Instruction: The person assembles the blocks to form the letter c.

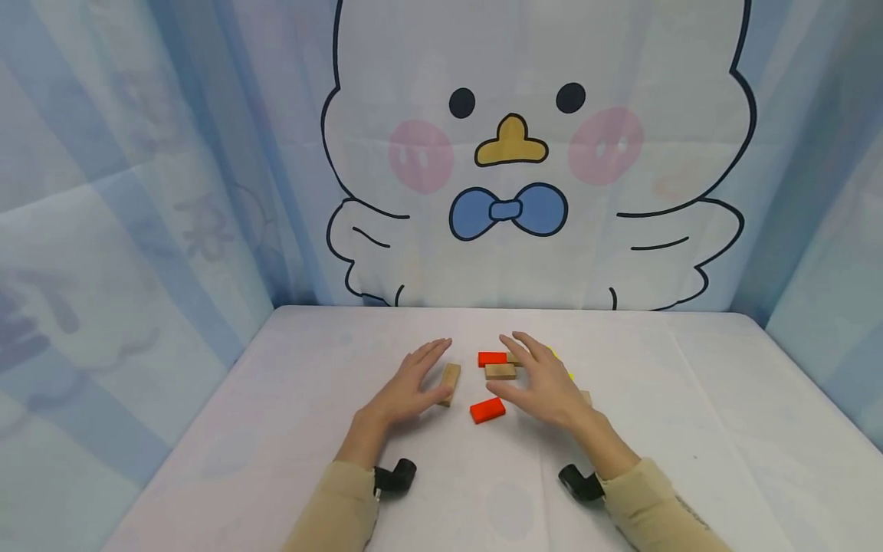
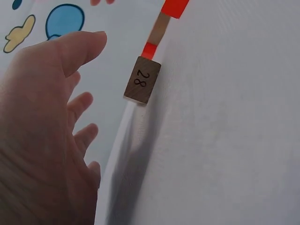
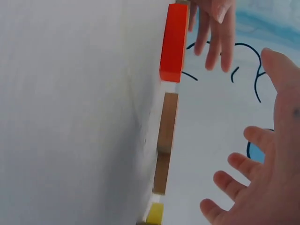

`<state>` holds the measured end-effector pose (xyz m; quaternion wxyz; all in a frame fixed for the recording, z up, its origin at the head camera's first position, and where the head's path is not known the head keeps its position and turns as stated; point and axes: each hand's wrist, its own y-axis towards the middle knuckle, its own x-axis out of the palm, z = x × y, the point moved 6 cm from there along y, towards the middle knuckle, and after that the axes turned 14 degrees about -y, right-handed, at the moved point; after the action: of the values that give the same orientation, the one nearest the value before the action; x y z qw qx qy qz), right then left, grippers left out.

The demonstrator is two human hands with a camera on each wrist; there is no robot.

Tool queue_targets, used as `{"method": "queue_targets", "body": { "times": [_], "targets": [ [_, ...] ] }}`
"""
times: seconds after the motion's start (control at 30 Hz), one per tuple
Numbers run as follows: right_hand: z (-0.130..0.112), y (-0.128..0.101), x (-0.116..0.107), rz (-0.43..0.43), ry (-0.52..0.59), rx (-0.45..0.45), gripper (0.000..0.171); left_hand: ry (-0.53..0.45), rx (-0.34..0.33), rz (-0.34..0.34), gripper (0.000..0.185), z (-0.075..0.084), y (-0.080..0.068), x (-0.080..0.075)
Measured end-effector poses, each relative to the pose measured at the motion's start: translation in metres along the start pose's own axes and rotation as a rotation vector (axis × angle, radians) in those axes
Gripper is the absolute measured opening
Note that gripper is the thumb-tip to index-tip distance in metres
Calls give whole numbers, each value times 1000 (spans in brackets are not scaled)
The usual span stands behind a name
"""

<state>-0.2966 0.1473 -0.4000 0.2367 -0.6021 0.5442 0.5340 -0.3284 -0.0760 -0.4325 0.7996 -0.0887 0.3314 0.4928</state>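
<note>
Left hand [image 1: 407, 391]: fingers straight, holding nothing, just beside a plain wooden block [image 1: 450, 383] stamped 28 at its 3 o'clock. Right hand [image 1: 545, 383]: spread, empty, above red blocks [image 1: 487, 409] and wooden ones. Blocks look light, rigid, smooth-faced; best pinched across the long sides. White-clothed desk [image 1: 690, 429].

Right hand [image 1: 545, 387] covers most of a yellow block [image 1: 569, 376] and a plain wooden block [image 1: 585, 397]; shapes indeterminate.
</note>
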Motion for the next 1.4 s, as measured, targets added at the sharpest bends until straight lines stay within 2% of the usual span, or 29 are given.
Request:
{"method": "queue_targets", "body": {
  "times": [0.27, 0.63, 0.97, 1.27, 1.4],
  "targets": [
    [-9, 1, 10, -3, 92, -74, 75, -23, -8, -18, 71, -4, 2, 2],
    [-14, -3, 20, -53, 98, -114, 68, -64, 28, -39, 67, -8, 6, 3],
    [-14, -6, 28, -149, 155, -183, 58, -113, -26, -36, 61, -12, 6, 2],
    [-9, -8, 32, -164, 192, -251, 43, -124, -71, -39, 55, -12, 4, 0],
    [-8, -9, 32, -155, 188, -264, 35, -116, -64, -46, 52, -12, 4, 0]
  ]
}}
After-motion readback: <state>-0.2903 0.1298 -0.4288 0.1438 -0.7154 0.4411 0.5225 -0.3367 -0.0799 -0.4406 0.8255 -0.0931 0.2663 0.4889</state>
